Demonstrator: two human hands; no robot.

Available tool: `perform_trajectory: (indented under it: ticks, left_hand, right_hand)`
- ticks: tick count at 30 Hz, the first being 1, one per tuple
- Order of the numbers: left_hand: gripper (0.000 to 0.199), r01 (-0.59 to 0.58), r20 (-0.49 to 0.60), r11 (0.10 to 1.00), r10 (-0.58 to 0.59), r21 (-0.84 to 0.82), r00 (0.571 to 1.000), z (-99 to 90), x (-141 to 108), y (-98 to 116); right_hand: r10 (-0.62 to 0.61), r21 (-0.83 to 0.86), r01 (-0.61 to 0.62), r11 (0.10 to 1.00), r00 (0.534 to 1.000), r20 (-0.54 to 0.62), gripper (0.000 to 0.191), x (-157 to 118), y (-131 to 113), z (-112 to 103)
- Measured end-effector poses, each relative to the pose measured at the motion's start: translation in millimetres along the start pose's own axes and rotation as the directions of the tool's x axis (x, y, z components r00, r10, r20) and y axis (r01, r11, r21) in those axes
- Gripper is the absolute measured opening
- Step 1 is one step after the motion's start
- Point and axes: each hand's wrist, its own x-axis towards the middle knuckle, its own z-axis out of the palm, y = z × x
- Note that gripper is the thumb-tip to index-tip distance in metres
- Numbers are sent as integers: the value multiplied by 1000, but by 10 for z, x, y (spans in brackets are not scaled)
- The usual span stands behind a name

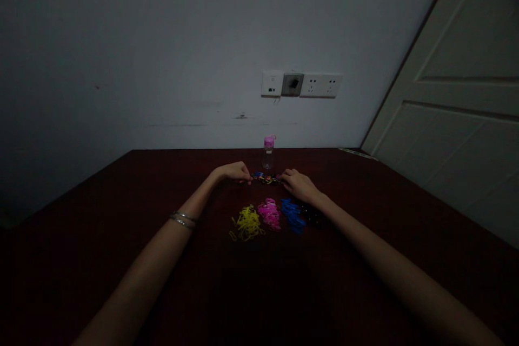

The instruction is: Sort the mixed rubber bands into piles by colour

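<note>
Between my hands, in the head view, lies a narrow row of mixed small clip-like pieces [265,178], black, yellow, blue and pink. My left hand [238,171] is closed at its left end, fingers curled down against it. At the right end, my right hand [297,182] has its fingers bent together; what they hold is too small and dark to make out. Nearer to me are sorted piles of loop-shaped pieces: yellow pieces [248,223], pink pieces [270,214], blue pieces [292,215] and black pieces [310,214], the last partly behind my right wrist.
A clear bottle with a pink cap [268,152] stands just behind the mixed row. The dark red table [162,178] meets a pale wall [182,65] carrying socket plates [320,85]. A panelled door [454,102] is at the right. The light is dim.
</note>
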Motion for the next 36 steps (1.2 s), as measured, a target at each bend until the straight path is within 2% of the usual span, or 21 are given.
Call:
perform_trajectory:
  ticks: [6, 10, 13, 16, 20, 24, 28, 36]
  left_hand:
    - [28, -19, -23, 999, 21, 46, 1000, 33, 46, -28]
    - [28, -48, -153, 993, 64, 104, 986, 98, 133, -65]
    - [26, -77, -301, 987, 117, 141, 947, 166, 209, -84]
    - [25, -98, -379, 980, 158, 173, 912, 230, 265, -93]
    - [26, -136, -365, 970, 204, 203, 909, 291, 288, -81]
    - [27, -152, -320, 956, 230, 249, 919, 320, 287, -67]
    - [25, -114, -322, 944, 217, 310, 922, 331, 303, -94]
    - [21, -68, -347, 921, 212, 383, 913, 346, 314, -118]
  right_hand:
    - [37, 52, -35, 998, 999, -30, 26, 0, 33, -61]
    - [41, 198, -34, 980, 999, -32, 21, 14, 155, -126]
    - [69, 330, -77, 941, 997, 37, 18, 18, 317, -215]
    - [95, 418, -159, 894, 981, 170, 20, -12, 505, -338]
    - [119, 395, -273, 877, 921, 372, 20, -90, 677, -487]
    - [162, 306, -320, 897, 880, 447, 17, -129, 708, -543]
    - [140, 281, -301, 911, 868, 476, 15, -109, 701, -521]
    - [109, 340, -271, 900, 898, 427, 16, -90, 665, -499]
